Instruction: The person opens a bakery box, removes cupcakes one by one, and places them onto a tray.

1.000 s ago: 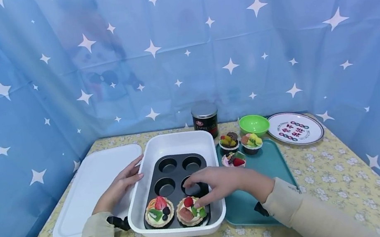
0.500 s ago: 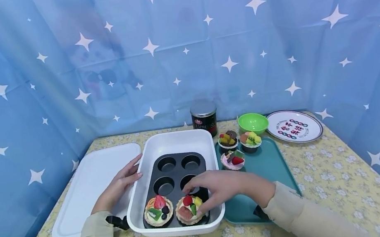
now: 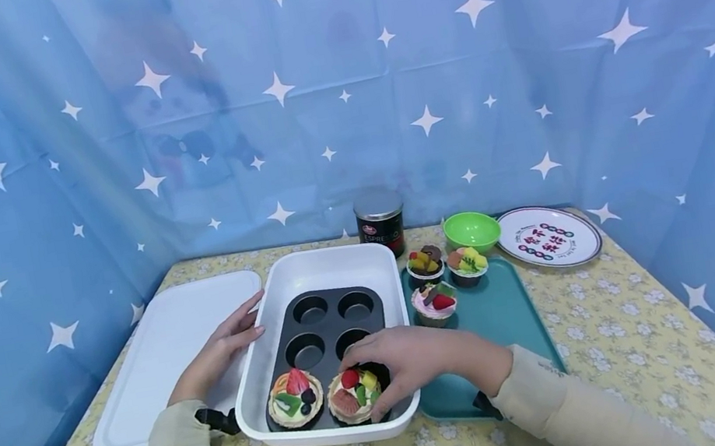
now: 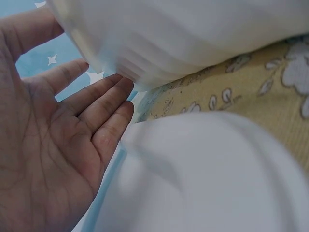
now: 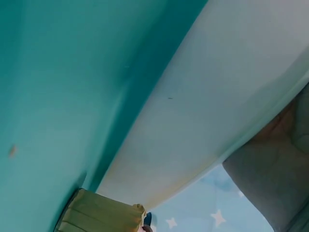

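In the head view, my right hand (image 3: 409, 360) reaches into the white baking tray (image 3: 254, 366) and pinches a fruit tart (image 3: 351, 396) between thumb and fingers. That tart sits in a front cup of the dark muffin pan (image 3: 330, 334); a second fruit tart (image 3: 295, 399) fills the cup to its left. The other cups in sight hold nothing. My left hand (image 3: 222, 350) rests against the baking tray's left outer wall, fingers fairly straight. The left wrist view shows that same hand (image 4: 63, 125) with its palm facing the camera. My right fingertips are hidden in the right wrist view.
A white tray (image 3: 159, 351) lies left. On the right, a teal tray (image 3: 494, 318) bears a pink-topped cupcake (image 3: 433, 305) and two fruit cupcakes (image 3: 467, 264). Behind stand an espresso tin (image 3: 381, 227), a green bowl (image 3: 473, 233) and a patterned plate (image 3: 548, 238).
My right hand has settled closer around the right-hand tart, and the tart has turned slightly in its cup. The left hand stays against the baking tray. The head view has shifted a little.
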The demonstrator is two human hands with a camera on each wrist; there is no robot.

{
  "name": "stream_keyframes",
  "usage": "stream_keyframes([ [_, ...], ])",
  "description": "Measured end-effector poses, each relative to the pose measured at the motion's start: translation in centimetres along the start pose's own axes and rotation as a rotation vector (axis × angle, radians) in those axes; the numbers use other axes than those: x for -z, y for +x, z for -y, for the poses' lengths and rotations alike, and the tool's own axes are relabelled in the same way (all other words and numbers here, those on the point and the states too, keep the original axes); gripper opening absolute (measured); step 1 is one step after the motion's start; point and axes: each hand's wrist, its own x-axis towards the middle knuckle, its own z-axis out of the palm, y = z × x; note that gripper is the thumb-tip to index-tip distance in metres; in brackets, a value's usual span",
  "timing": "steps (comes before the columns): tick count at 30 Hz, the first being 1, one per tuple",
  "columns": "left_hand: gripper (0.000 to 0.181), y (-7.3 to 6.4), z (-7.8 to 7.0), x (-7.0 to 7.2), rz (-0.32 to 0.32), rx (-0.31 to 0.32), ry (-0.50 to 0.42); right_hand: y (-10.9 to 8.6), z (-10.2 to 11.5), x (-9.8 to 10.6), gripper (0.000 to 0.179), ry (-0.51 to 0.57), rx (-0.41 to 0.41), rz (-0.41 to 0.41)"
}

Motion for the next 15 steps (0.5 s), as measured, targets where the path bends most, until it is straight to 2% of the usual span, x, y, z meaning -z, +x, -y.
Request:
stream_keyframes([
  [9, 0.069, 0.11, 0.48, 0.1, 0.012, 0.009, -0.02, -0.07, 0.32, -0.42, 0.071, -0.05, -0.014, 0.018],
  [15, 0.069, 0.17, 0.31, 0.03, 0.01, 0.004, -0.024, -0.05, 0.5, -0.42, 0.066, -0.067, -0.002, -0.005],
])
